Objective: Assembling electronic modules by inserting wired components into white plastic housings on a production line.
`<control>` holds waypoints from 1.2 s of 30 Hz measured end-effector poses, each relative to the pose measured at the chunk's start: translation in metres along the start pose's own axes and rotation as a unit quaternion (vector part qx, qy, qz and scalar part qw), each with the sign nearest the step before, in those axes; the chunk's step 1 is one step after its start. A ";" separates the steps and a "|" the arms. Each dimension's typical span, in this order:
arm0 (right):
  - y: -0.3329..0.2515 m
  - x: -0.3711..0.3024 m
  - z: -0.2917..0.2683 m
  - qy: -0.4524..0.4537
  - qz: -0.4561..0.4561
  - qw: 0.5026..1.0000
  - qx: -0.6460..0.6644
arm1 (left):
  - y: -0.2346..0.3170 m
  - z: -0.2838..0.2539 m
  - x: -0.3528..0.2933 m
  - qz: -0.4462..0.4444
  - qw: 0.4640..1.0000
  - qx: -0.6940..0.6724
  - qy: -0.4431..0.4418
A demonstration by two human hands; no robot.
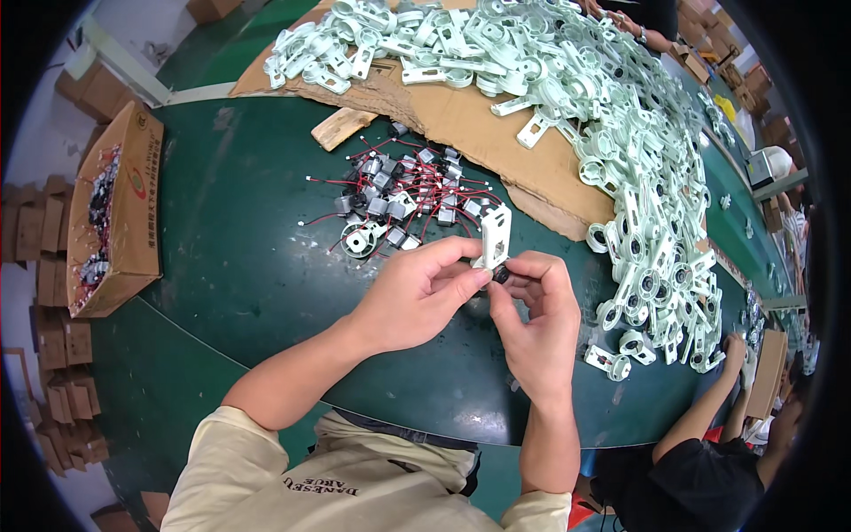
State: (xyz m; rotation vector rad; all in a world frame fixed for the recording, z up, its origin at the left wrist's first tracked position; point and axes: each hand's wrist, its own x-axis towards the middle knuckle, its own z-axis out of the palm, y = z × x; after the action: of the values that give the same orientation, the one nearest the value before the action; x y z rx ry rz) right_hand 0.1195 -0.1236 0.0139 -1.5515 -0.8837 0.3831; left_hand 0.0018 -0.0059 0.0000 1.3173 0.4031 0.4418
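Note:
Between my two hands, a pale green plastic housing (496,235) stands upright over the table. My left hand (425,291) is closed, thumb and fingers pinching its lower end. My right hand (538,315) pinches a small black part (501,274), apparently a motor, at the housing's base; the fingers partly cover it. Just beyond my hands lies a heap of small silver and black motors (399,191) with red and black wires. A pale green round-ended housing (362,238) rests at the near left of that heap.
A large pile of pale green housings (620,168) spreads over cardboard (461,111) at the back and right. A wood block (343,129) lies behind the motors. At left stands an open carton (133,213) of wired motors. Another person (709,443) works at the lower right.

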 end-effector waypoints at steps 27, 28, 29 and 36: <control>0.000 -0.002 -0.004 -0.050 0.074 0.996 0.025 | 0.002 -0.002 0.001 -0.070 0.992 -0.100 -0.038; 0.000 0.000 -0.004 -0.049 0.070 0.996 0.022 | 0.003 -0.003 0.002 -0.083 0.990 -0.104 -0.039; 0.001 0.001 -0.005 -0.046 0.091 0.994 0.049 | 0.003 -0.003 0.002 -0.079 0.990 -0.106 -0.041; -0.009 0.003 -0.004 -0.061 0.196 0.955 0.212 | 0.000 0.007 -0.003 -0.054 0.993 -0.104 -0.014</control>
State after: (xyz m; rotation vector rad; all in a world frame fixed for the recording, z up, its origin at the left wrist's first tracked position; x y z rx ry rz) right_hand 0.1214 -0.1247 0.0241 -1.3020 -0.5315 0.9035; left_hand 0.0025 -0.0133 0.0019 1.0924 0.3924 0.3651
